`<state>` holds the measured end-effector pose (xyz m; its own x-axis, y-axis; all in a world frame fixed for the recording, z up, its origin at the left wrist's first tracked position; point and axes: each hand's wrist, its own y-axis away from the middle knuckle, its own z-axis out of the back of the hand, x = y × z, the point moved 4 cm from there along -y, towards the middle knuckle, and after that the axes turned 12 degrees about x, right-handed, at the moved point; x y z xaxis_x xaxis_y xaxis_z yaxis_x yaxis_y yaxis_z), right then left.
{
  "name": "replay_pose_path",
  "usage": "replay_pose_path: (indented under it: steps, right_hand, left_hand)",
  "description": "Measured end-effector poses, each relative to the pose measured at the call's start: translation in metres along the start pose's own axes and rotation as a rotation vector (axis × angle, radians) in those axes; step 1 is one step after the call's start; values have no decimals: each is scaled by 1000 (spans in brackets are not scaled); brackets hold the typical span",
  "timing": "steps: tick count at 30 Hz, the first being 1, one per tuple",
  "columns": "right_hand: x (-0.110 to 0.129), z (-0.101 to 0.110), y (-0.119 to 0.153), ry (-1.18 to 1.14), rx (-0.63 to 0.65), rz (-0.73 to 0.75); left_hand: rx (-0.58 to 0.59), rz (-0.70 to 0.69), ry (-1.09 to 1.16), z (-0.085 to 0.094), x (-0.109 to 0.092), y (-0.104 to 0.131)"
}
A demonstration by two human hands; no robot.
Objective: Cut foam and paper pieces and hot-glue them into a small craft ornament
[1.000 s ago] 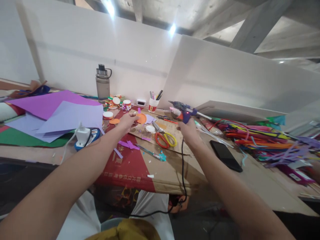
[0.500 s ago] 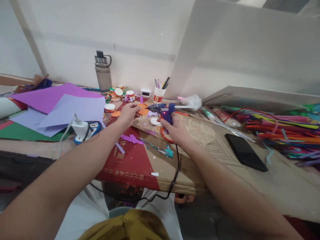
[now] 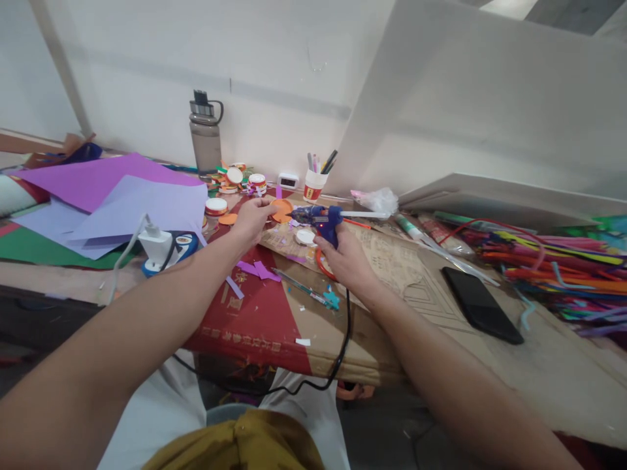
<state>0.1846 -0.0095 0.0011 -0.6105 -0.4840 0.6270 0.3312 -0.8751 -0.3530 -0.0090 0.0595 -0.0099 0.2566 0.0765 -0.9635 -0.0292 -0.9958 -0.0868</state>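
My right hand (image 3: 344,256) is wrapped round the handle of a blue hot glue gun (image 3: 321,219). A small red light glows on the gun, and a white glue stick (image 3: 365,214) juts from its back. In my left hand (image 3: 255,219) is an orange paper disc (image 3: 282,210), pinched by its left edge. The gun's nozzle points left and is at the disc's right side; whether they touch I cannot tell. Under the gun lies a white round lid (image 3: 305,237). Another orange disc (image 3: 228,219) rests on the table left of my left hand, near a white-topped round piece (image 3: 216,207).
Purple paper sheets (image 3: 142,209) and a power strip (image 3: 169,251) are on the left. A water bottle (image 3: 206,140) and a paper cup of pens (image 3: 315,185) stand at the back. A phone (image 3: 481,304) and pipe cleaners (image 3: 563,261) lie right. The black cord (image 3: 347,339) hangs over the front edge.
The view has shifted slightly. My right fingers have drawn back from the white lid, so more of it shows. Both hands keep their holds on the disc and the glue gun.
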Motion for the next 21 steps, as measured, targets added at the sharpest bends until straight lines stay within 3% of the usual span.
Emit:
replay_pose_path:
  steps: [10,21]
  right_hand:
    - [4,-2,3,40,49,-75]
    - [5,-3,4,66,38,-47]
  left_hand:
    - [31,-8,7,-2,3,-2]
    - [28,-1,-5,-2,4,-2]
